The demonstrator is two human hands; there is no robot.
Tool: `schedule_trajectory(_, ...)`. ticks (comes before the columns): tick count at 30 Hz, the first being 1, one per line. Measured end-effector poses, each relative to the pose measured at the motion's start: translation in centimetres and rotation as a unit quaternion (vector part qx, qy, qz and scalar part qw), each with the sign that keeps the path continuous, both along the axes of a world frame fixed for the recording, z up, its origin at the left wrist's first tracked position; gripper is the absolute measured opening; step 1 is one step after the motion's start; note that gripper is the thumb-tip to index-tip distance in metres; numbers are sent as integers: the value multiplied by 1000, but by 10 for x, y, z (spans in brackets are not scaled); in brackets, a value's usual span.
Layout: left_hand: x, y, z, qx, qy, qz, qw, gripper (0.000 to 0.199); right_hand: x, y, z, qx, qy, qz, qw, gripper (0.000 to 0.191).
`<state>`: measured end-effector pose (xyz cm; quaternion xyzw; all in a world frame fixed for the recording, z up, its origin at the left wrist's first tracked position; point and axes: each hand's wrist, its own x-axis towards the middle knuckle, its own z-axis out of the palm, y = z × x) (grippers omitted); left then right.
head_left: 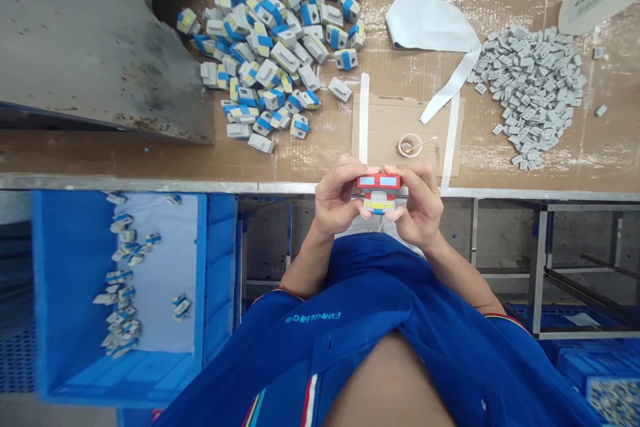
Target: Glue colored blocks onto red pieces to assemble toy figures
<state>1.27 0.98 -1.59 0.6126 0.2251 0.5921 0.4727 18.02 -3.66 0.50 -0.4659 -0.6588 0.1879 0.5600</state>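
Left hand (339,199) and right hand (419,205) clasp red-topped plastic part (379,197) w/ blue & yellow bands, fingers curled round it, just nearer than table edge (150,183); blue-grey parts pile (270,60) lies far left.

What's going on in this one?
A person holds a small red, grey and blue plastic piece with the fingers of both hands, the left hand and right hand gripping it from either side. Ahead on the cardboard-covered bench lie a heap of grey-and-blue pieces, a heap of small grey pieces and a small cup. More pieces lie in a blue bin.
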Motion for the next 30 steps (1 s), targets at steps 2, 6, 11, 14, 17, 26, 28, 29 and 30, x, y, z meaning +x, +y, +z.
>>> schedule_trajectory(2,-2,-2,2,15,11,5,1000,60,2,0,0,17,6,16,1000,55)
schedule_trajectory(6,-7,-6,8,63,39,31,997,63,4,1,5,61,15,51,997,56)
schedule_trajectory(11,-9,-7,16,119,58,60,989,62,4,-2,15,73,2,55,996,59)
schedule_trajectory(14,-8,-8,17,126,46,61,989,63,4,-5,18,92,-12,44,995,61)
schedule_trajectory(17,-8,-9,16,130,38,56,989,64,4,-5,20,106,-28,26,994,56)
schedule_trajectory(26,-11,-12,23,125,67,70,987,60,3,-4,25,107,-35,23,993,51)
schedule_trajectory(28,-10,-12,24,133,71,69,986,59,4,-5,24,109,-46,11,993,49)
schedule_trajectory(29,-10,-12,24,134,73,69,986,58,4,-5,24,108,-51,4,993,49)
schedule_trajectory(30,-10,-13,24,130,75,70,986,56,4,-5,23,107,-55,1,993,49)
